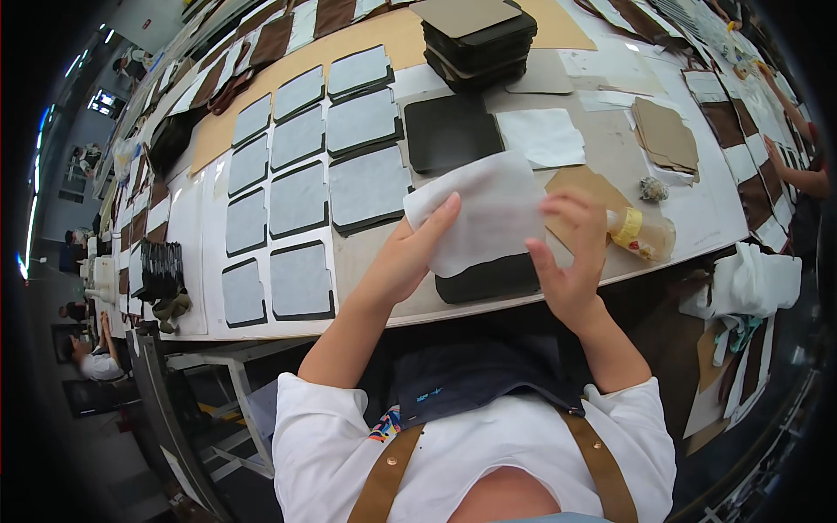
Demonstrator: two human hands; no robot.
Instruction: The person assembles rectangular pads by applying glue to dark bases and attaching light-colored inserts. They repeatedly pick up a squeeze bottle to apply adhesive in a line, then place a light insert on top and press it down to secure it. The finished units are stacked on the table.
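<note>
My left hand (pixel 419 244) holds up a thin white sheet (pixel 488 209), its thumb lying over the sheet's left side. At the sheet's right edge is my right hand (pixel 571 261), fingers apart; whether a fingertip touches the sheet is hard to see. Below the sheet a dark panel (pixel 488 281) lies by the table's near edge, partly hidden. Farther back are another dark panel (pixel 452 131) and a stack of white sheets (pixel 542 137). To the left, several dark panels with pale grey sheets on them (pixel 366 187) lie in rows.
A tall stack of dark panels (pixel 479 52) stands at the back. On the right are a plastic bottle with a yellow collar (pixel 643 235), a small lump (pixel 652 189) and brown card pieces (pixel 664 139). Another person's arm (pixel 802 179) shows at far right.
</note>
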